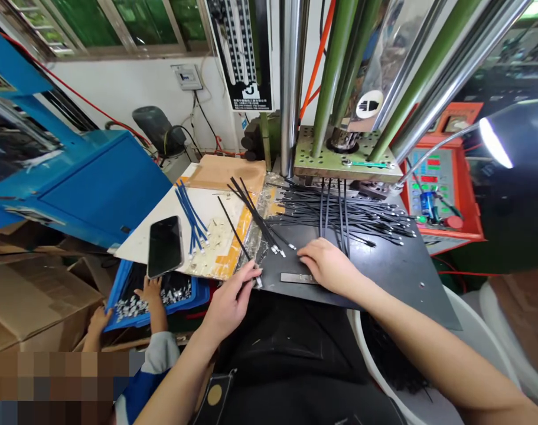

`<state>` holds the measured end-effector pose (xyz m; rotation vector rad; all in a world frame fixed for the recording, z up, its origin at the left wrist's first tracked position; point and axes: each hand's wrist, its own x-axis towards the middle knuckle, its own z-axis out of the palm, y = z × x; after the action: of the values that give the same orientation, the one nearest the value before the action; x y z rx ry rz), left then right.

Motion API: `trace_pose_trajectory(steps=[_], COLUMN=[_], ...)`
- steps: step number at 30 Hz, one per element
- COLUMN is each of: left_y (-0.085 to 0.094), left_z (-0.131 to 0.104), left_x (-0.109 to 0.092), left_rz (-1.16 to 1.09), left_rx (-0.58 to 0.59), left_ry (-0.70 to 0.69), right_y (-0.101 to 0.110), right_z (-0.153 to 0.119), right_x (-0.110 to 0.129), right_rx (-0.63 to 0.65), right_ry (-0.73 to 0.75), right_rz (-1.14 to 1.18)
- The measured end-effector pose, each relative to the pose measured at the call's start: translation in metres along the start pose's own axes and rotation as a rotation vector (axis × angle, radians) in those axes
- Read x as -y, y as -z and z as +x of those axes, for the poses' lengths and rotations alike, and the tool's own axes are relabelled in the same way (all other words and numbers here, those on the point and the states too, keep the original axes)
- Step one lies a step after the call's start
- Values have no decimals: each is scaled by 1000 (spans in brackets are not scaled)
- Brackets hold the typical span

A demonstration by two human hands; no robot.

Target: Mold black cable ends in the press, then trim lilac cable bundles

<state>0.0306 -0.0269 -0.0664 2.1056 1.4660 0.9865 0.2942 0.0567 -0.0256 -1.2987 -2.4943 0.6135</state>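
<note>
My left hand [231, 301] is at the front edge of the dark metal table, its thumb and fingers pinched on a thin black cable [233, 229]. The cable slants up and away from them, and a white connector end shows by the fingertips. My right hand [326, 265] has curled fingers above a small flat metal bar [295, 277] and covers that bar's right end. What those fingers hold, if anything, is hidden. Just behind it, several black cables [325, 206] run down from under the press plate [348, 159]. A few loose black cables [262, 227] lie between my hands.
A pile of black cables [375, 218] covers the table's back. On the left board are blue cables [191, 218] and a phone [165, 245]. Another person's hand [151, 292] reaches over a blue tray [175, 306]. A lamp [499, 141] and orange control box [468, 183] stand right.
</note>
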Motion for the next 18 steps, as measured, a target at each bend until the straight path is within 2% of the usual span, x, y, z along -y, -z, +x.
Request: trace_pose_trajectory(steps=[3, 6, 8, 10, 12, 14, 16, 18], left_y=[-2, -6, -4, 7, 30, 64, 101, 128], left_z=[-10, -18, -22, -28, -37, -48, -57, -59], left_x=[-6, -11, -15, -17, -14, 1, 29, 69], left_rz=[-97, -120, -74, 10, 134, 270, 361, 339], left_rx=[-11, -74, -127, -142, -104, -54, -74, -131], left_ry=[136, 213, 220, 195, 122, 18, -57, -10], right_y=[-9, -16, -12, 0, 13, 25, 34, 47], right_z=[40, 64, 66, 55, 33, 3, -30, -64], right_x=[15, 29, 36, 38, 33, 17, -12, -48], right_rx=[98, 167, 223, 237, 176, 120, 112, 39], right_ry=[-110, -209, -241, -219, -176, -188, -268, -337], right_rz=[-99, -180, -168, -161, -225, -329, -418, -492])
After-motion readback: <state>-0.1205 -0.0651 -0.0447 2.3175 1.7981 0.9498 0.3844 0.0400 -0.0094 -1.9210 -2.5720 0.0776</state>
